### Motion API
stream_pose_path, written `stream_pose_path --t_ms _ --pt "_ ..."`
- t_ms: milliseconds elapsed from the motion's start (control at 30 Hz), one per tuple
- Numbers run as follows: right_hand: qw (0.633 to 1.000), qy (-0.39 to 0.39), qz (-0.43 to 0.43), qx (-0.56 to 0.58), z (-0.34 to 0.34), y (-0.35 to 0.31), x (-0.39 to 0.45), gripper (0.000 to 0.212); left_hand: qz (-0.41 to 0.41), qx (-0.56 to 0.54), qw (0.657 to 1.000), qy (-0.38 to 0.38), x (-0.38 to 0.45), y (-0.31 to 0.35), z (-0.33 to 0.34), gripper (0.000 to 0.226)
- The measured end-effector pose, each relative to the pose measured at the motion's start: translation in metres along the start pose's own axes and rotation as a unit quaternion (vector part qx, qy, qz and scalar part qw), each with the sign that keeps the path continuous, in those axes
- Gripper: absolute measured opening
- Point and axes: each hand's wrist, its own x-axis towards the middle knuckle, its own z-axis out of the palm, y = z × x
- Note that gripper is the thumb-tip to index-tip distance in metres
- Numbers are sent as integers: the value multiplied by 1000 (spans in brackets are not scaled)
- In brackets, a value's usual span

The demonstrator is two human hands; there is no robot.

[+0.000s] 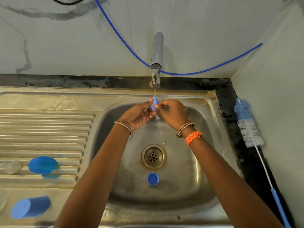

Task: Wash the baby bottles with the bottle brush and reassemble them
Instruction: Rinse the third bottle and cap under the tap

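Note:
Over the steel sink (202, 145), my left hand (137, 116) and my right hand (172, 112) together pinch a small blue bottle part (154, 103) under the water running from the tap (157, 51). A small blue cap (153, 178) lies in the basin below the drain (153, 156). The bottle brush (248, 127), blue and white bristles on a long handle, lies on the dark counter at the right, away from both hands.
On the ribbed drainboard (41, 129) at the left sit a blue cup-shaped piece (42, 165), a clear piece (10, 167) and a blue bottle part lying on its side (30, 207). A blue hose (197, 73) hangs along the wall behind the tap.

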Motion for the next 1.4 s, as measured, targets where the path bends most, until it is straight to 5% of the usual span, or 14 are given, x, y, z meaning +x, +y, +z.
stream_pose_path --t_ms 167,300,400,567,733,833,1000,1133,1333,1400 --pt "991 -118 -47 42 1 7 -5 19 -3 -32 998 55 -4 -4 -12 33" --pt "955 -116 -123 -243 -3 15 -2 51 -32 -14 997 75 -9 3 -16 32" --pt "922 -63 -196 -328 0 10 -6 70 -51 -9 996 73 -9 11 -14 35" --pt "976 -95 -130 -147 1 15 -6 51 -87 11 994 64 -7 10 -12 45" --pt "974 -38 -109 -195 -5 16 1 42 -58 -89 994 13 -3 -2 -2 25" --pt "999 -12 -25 -28 7 3 -1 19 -2 -119 993 -16 -1 -10 8 18" --pt "984 7 34 176 19 -13 4 12 91 -153 984 -25 -5 -17 0 22" --pt "885 -44 129 446 26 -27 11 17 136 -90 986 -20 -11 -10 -10 24" --pt "628 -2 261 733 8 -29 11 28 169 146 975 -6 -14 4 15 19" --pt "613 17 287 736 1 -22 13 29 180 214 960 -9 -10 4 26 16"
